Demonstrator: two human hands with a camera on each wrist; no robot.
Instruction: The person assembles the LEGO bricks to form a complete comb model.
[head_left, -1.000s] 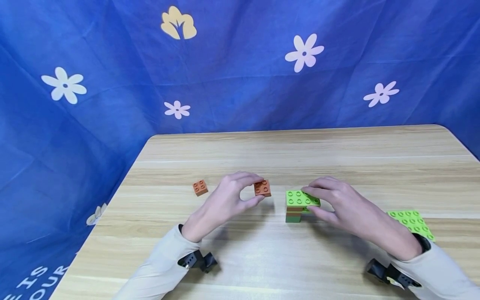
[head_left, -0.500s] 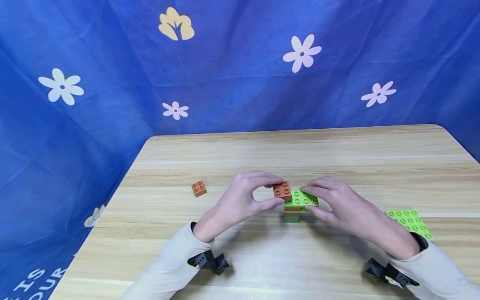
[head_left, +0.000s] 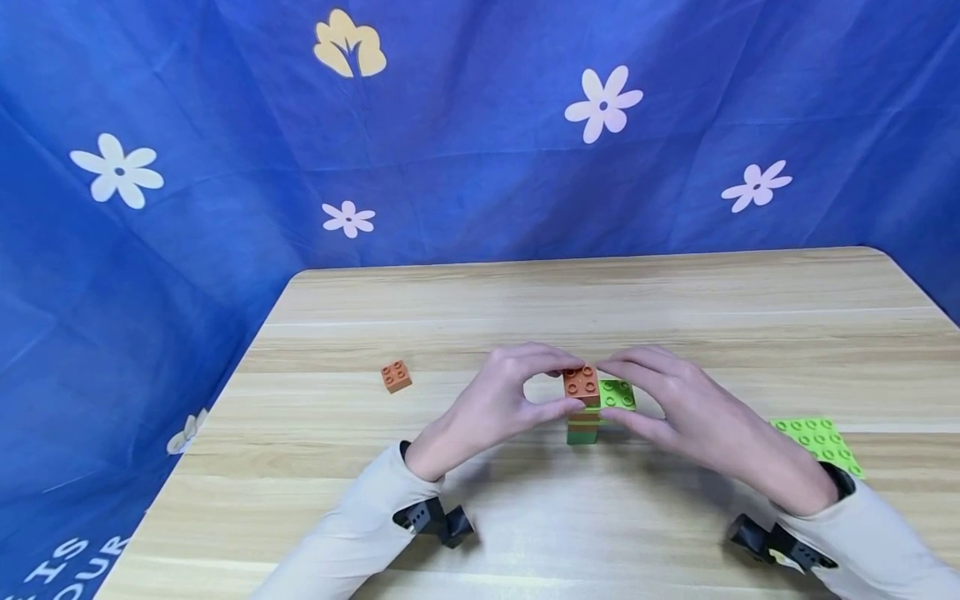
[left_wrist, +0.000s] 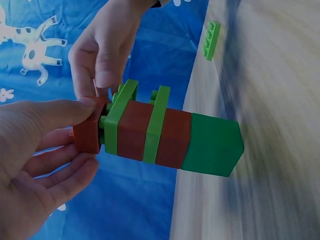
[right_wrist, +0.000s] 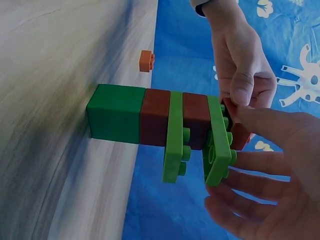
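Note:
My left hand point(head_left: 498, 396) pinches a reddish-brown toy brick point(head_left: 581, 385) between thumb and fingers. This brick sits over the left end of the light green top plate point(head_left: 618, 395) of a small upright tower. In the left wrist view a narrow gap with studs shows between brick and plate. Below come a brown brick point(left_wrist: 135, 131), a second light green plate point(left_wrist: 157, 125), another brown brick point(left_wrist: 173, 138) and a dark green base brick point(left_wrist: 212, 145). Both plates jut out to the right. My right hand point(head_left: 675, 396) holds the top plate's right end, thumb in front, fingers behind.
A loose orange-brown brick point(head_left: 396, 377) lies on the wooden table point(head_left: 480, 308) to the left. At right, a light green studded plate point(head_left: 821, 442) lies partly behind the right forearm. A blue flowered cloth point(head_left: 465, 125) hangs behind the table.
My left hand has carried the brown brick rightward from beside the tower to over the top plate's left end. My right hand has stayed nearly still at the tower.

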